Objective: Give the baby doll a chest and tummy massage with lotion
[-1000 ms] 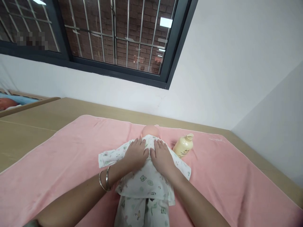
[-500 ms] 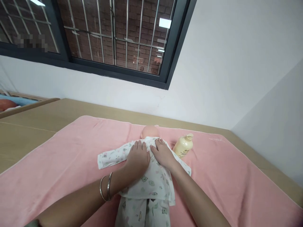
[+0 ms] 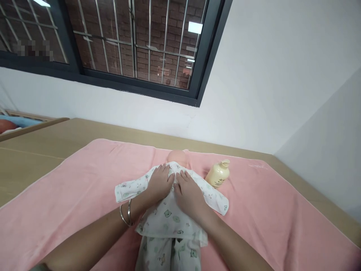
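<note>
A baby doll (image 3: 177, 157) lies on a pink towel (image 3: 84, 180), its bald head pointing away from me. It wears a white printed shirt (image 3: 169, 218) and matching trousers (image 3: 169, 256). My left hand (image 3: 159, 183), with two bangles at the wrist, lies flat on the doll's upper chest, left of centre. My right hand (image 3: 188, 192) rests flat beside it, fingers spread, touching the left hand. Neither hand grips anything.
A cream pump bottle (image 3: 217, 174) lies tilted on the towel just right of the doll's shoulder. The towel covers a tan wooden surface (image 3: 42, 143) against a white wall. A barred window (image 3: 126, 41) is above. A wooden rail (image 3: 34, 126) shows at far left.
Both hands slid over the doll's chest: down and inward half a second ago, now the left is back up near the collar and the right has shifted slightly left.
</note>
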`<state>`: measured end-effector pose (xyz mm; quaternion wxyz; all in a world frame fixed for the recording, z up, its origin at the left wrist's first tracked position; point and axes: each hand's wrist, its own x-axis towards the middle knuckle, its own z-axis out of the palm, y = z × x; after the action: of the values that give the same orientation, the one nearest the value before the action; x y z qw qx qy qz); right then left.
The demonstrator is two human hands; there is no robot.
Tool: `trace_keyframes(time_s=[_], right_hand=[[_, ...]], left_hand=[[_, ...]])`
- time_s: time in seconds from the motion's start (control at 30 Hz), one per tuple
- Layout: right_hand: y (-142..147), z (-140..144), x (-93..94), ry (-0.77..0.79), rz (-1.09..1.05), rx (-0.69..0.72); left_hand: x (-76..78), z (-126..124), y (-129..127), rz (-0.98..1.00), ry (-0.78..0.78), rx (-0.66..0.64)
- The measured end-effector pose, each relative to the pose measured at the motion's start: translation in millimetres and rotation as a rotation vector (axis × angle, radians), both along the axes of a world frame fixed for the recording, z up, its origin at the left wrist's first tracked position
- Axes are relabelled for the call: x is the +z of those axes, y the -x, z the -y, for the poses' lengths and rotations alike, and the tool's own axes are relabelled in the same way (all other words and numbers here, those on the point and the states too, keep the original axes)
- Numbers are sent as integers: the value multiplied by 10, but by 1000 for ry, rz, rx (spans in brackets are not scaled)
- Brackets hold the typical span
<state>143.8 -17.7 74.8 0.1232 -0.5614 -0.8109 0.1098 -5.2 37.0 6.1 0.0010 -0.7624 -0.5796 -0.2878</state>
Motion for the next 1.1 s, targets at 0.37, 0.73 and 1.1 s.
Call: trace_keyframes(time_s=[0.37, 0.73, 1.1], right_hand=[[-117, -332, -189, -128, -109, -64], [-315, -513, -133, -84, -180, -8], [-39, -23, 55, -12, 52, 43]], left_hand=[[-48, 41, -29, 18, -86, 26], [-30, 235, -134, -61, -91, 18], [367, -61, 210, 193, 292, -135]])
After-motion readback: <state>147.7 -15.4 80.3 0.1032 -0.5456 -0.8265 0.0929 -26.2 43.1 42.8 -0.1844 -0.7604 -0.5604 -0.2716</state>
